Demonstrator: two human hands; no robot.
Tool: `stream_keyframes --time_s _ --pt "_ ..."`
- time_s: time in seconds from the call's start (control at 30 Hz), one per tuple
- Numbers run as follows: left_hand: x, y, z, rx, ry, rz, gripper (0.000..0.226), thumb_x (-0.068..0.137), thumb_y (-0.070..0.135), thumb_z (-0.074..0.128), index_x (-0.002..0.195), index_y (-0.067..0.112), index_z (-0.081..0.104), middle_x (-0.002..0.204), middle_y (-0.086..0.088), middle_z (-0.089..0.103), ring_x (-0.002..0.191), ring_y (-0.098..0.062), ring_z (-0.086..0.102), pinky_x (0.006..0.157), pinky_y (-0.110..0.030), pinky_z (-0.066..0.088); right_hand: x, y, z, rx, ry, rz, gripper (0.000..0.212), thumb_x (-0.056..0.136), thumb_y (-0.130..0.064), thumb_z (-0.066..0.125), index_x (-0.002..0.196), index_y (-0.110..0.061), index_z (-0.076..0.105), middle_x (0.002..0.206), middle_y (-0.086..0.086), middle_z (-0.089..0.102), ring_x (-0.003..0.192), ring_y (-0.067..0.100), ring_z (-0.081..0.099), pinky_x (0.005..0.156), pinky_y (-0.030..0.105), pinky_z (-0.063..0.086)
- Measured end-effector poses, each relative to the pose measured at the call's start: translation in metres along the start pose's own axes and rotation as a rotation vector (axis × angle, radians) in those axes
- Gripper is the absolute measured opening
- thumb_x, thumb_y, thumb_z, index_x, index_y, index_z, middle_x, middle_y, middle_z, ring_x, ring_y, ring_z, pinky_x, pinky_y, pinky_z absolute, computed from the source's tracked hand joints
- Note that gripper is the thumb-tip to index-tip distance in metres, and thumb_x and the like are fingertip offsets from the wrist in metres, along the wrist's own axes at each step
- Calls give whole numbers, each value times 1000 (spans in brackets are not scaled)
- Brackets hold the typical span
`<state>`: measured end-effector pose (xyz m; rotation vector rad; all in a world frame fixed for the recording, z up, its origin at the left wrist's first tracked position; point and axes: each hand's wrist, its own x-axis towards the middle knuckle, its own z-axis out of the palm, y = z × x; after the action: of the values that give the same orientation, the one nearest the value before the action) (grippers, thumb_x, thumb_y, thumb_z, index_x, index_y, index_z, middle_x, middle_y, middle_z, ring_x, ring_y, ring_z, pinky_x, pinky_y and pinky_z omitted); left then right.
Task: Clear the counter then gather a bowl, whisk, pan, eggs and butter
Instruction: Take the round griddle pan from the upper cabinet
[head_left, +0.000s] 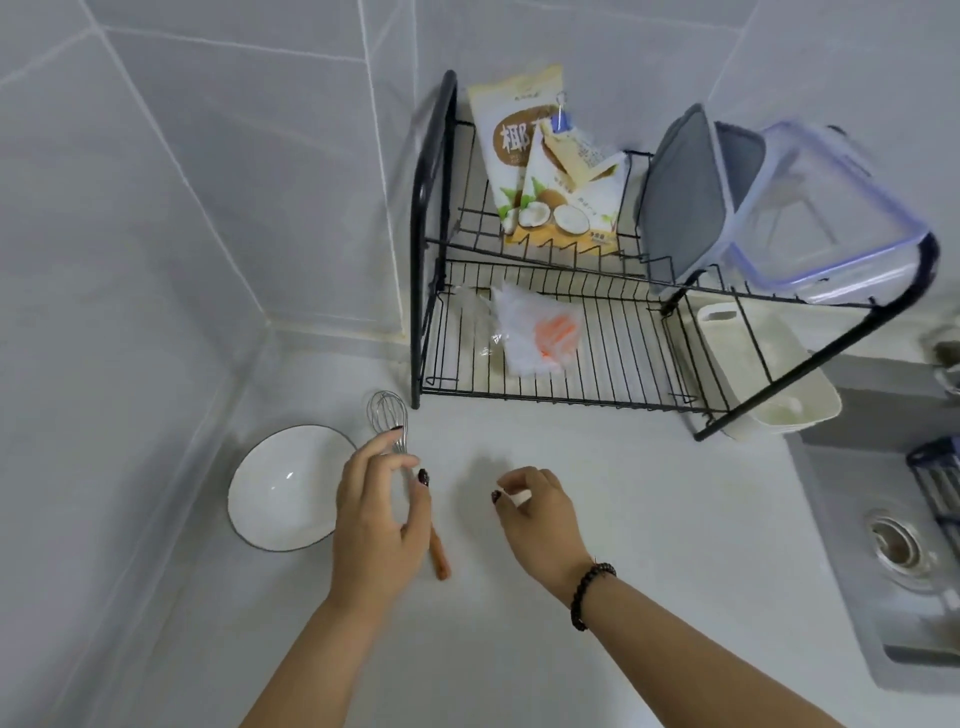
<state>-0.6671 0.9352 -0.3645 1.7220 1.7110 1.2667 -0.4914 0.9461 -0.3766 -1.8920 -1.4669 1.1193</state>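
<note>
Nearest the camera, both forearms reach over the white counter. The left hand hovers over the whisk, fingers loosely spread and relaxed; its fingertips lie at the whisk's neck, but whether they touch or pinch it I cannot tell. The whisk lies flat, its wooden handle running toward the camera under the palm and its wire head pointing toward the rack. The right hand, a bead bracelet on its wrist, is curled with thumb and fingers pinching something small and white; what it is cannot be made out. Just left of the whisk stands the bowl, upright, near the wall. So two of the five things look gathered: bowl and whisk sit side by side on the counter. No pan, eggs or butter show anywhere in view, so by my judgement those three are still to fetch. The counter around the hands looks largely cleared. Farther back stands the black dish rack, holding coconut packets, a grey board and a clear box on top, a plastic bag on the lower tier and a white tray beneath. The sink lies at the right edge.
</note>
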Motion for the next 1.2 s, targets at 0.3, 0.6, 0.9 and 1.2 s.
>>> stream_keyframes --time_s 0.3,0.6,0.9,1.2 --pt "0 73 66 25 -298 15 25 90 23 56 110 37 51 118 23 53 113 -2 52 97 -42 45 -29 29 -109 150 273 32 7 94 -20 55 99 -23 57 109 -4 55 72 8 58 59 8 40" --pt "-47 177 159 -92 -562 114 21 94 19 57 111 29 54 114 13 56 111 -1 54 96 -21 41 -109 103 -242 146 525 87 17 94 -24 57 110 -20 58 114 -7 55 84 1 54 72 21 45" --pt "-137 306 260 -160 -804 247 17 94 18 57 106 29 57 110 15 57 105 1 54 84 -11 40 -226 202 -371 152 750 146 20 93 -21 57 113 -17 58 113 -5 57 86 0 54 80 21 45" --pt "-230 417 345 -187 -1005 474 14 94 17 56 104 25 61 107 15 56 100 5 52 82 -6 36 -330 283 -464 174 997 252 18 94 -24 55 112 -20 57 115 -4 54 90 6 55 68 19 46"
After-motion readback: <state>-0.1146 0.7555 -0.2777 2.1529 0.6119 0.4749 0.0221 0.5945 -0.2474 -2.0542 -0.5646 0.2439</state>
